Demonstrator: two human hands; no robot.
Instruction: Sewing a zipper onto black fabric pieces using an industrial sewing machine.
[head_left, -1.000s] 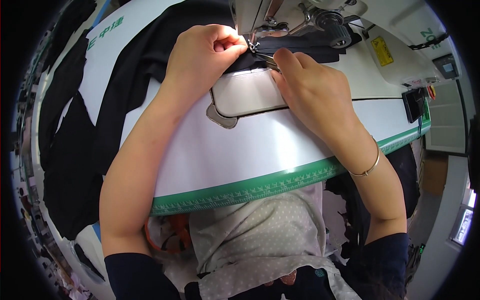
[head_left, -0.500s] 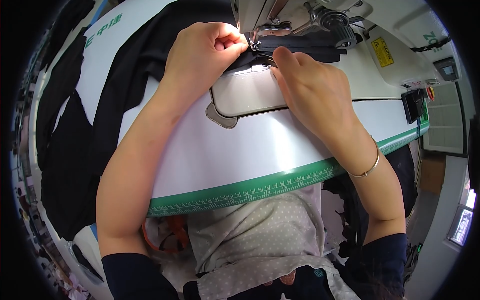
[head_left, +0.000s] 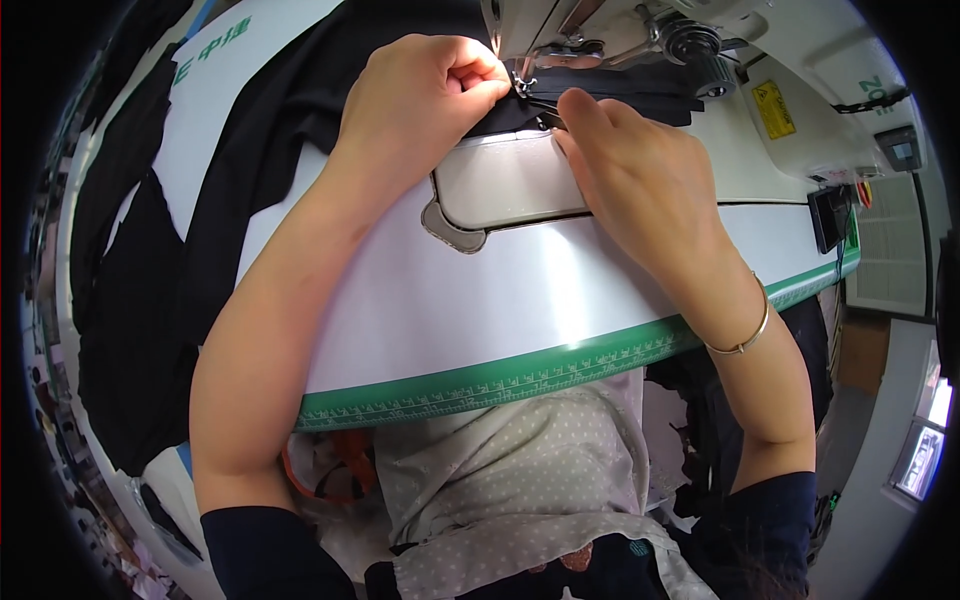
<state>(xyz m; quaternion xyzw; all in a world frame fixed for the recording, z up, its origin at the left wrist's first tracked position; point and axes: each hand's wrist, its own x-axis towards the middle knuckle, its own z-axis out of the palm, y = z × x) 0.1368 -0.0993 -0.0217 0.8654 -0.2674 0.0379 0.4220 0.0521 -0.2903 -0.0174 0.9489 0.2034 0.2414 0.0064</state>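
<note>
Dark cloth (head_left: pixel 300 110) runs from the left across the table to the presser foot (head_left: pixel 522 86) of a sewing machine (head_left: pixel 800 60). My left hand (head_left: pixel 430 95) pinches the cloth just left of the foot, thumb and fingertips together. On the other side, my right hand (head_left: pixel 635 150) is closed around thin metal tweezers (head_left: pixel 545 107), their tips pointing at the cloth beside the foot. Most of the tweezers is hidden by my fingers. Beyond the foot, a folded dark strip of the cloth lies to the right.
A white table (head_left: pixel 430 340) has a green ruler edge (head_left: pixel 480 385) in front of me. More black fabric pieces (head_left: pixel 130 330) lie at the left. A small dark box (head_left: pixel 828 218) sits at the right edge. A pale cover plate (head_left: pixel 510 180) is set into the table.
Both hands still hold near the presser foot. The whole view has shifted slightly, so hands and machine appear a little farther right. The tweezers' tips stay by the foot.
</note>
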